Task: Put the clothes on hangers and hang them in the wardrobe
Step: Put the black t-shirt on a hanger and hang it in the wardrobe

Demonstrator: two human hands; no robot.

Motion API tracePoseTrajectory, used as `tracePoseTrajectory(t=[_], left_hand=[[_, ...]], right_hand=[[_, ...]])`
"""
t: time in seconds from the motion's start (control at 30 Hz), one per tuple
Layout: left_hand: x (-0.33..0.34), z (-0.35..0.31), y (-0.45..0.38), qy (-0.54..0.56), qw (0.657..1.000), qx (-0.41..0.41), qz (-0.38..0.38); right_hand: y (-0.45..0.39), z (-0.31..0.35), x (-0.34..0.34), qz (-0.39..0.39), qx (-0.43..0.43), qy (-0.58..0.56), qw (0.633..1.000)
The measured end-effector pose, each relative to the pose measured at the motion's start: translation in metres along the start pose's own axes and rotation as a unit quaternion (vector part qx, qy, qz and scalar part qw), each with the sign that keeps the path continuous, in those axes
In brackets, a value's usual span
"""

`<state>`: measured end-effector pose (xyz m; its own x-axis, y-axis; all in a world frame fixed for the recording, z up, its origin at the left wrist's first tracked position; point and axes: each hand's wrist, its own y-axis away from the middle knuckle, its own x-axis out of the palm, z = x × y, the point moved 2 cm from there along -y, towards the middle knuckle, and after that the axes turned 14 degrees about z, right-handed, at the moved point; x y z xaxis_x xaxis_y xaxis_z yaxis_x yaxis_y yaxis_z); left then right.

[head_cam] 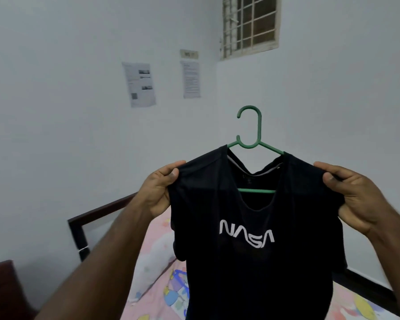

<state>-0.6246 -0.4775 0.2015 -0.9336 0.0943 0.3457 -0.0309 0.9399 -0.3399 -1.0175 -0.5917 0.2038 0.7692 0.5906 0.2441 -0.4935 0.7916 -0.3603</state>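
A black T-shirt (pixel 252 262) with white NASA lettering hangs in front of me on a green plastic hanger (pixel 252 135). The hanger's hook and upper arms stick out of the neck opening, and its lower bar shows through the collar. My left hand (pixel 158 188) pinches the shirt's left shoulder. My right hand (pixel 356 195) pinches the right shoulder. Both hands hold the shirt up in the air above the bed. The wardrobe is out of view.
A bed with a pink patterned sheet (pixel 157 282) lies below, with a dark wooden frame (pixel 79 229). A blue hanger (pixel 179 274) lies on the sheet, partly hidden by the shirt. Papers (pixel 140 84) are stuck on the white wall, and a barred window (pixel 252 21) sits high up.
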Motion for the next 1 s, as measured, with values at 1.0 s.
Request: tracePoseTrajectory(t=[1.0], left_hand=[[-0.044,-0.196,0.422,-0.157,0.919,0.152,-0.329]], right_hand=[[0.054,-0.044,0.348,0.310,0.057,-0.118,0.942]])
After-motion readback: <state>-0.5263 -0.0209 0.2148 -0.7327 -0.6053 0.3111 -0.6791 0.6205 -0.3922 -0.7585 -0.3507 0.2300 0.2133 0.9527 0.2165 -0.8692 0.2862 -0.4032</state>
